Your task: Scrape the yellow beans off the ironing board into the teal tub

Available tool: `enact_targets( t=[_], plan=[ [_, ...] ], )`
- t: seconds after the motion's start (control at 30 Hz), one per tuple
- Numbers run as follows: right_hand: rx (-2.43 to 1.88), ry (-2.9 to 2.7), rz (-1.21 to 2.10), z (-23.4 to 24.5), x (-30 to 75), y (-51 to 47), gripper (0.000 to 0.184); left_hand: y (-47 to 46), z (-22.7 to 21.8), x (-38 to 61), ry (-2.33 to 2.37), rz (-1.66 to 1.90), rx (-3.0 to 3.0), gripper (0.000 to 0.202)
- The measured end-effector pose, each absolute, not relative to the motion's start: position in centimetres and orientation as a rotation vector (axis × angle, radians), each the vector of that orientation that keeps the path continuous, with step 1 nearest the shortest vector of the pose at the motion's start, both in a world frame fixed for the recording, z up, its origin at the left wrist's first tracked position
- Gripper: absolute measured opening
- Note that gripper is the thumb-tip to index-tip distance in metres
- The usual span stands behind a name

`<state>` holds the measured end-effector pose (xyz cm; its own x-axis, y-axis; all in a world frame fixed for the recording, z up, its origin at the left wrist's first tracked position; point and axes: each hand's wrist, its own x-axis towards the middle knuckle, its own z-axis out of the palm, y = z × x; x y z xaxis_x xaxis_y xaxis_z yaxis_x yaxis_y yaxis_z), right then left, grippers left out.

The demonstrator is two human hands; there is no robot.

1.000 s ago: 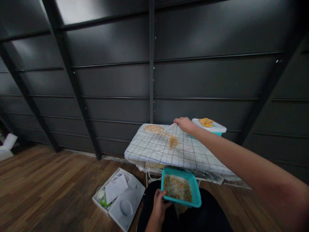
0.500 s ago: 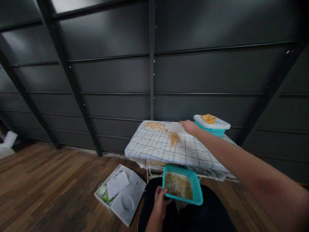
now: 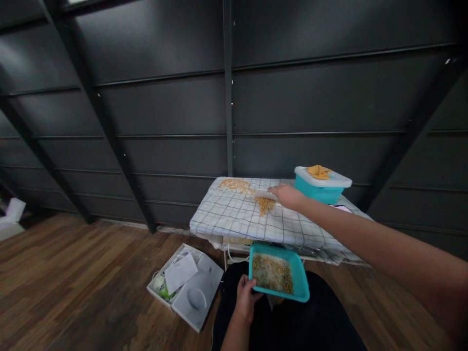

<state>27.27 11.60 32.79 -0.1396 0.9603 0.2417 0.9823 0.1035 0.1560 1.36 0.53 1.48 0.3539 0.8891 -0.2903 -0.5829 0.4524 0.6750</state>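
My left hand (image 3: 244, 298) grips the near left corner of a teal tray (image 3: 300, 278) holding yellow grains, kept below the near edge of a small table with a checked cloth (image 3: 234, 219). My right hand (image 3: 288, 195) reaches across the cloth, closed on a small white scraper (image 3: 263, 194) that rests just behind a little heap of grains (image 3: 264, 204). A wider patch of grains (image 3: 234, 184) lies at the far left of the cloth.
A teal box with a white lid and a yellow cloth on top (image 3: 321, 183) stands at the table's far right. An open white box with papers and cables (image 3: 185, 287) lies on the wooden floor to the left. A dark panelled wall rises behind.
My right hand has drawn the scraper back toward me and down onto the small heap of grains. The tray and left hand hold almost the same place; the camera tilted down slightly.
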Motion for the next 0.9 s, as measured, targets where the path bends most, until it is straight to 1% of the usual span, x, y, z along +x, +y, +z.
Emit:
enact_targets(
  t=[0.4,0.67,0.9],
  plan=[
    [-1.952,-2.411,-0.465,33.0,25.1,7.2,0.052,0.5,1.6,1.5,0.706,1.008,0.518,0.051],
    [-1.839,-2.485,-0.482,32.8,24.3,5.8,0.054,0.3,1.9,1.4,0.721,1.018,0.520,0.049],
    [-1.868,-2.507,-0.438,33.3,24.1,5.0,0.050,0.1,3.1,1.3,0.765,1.010,0.508,0.046]
  ],
)
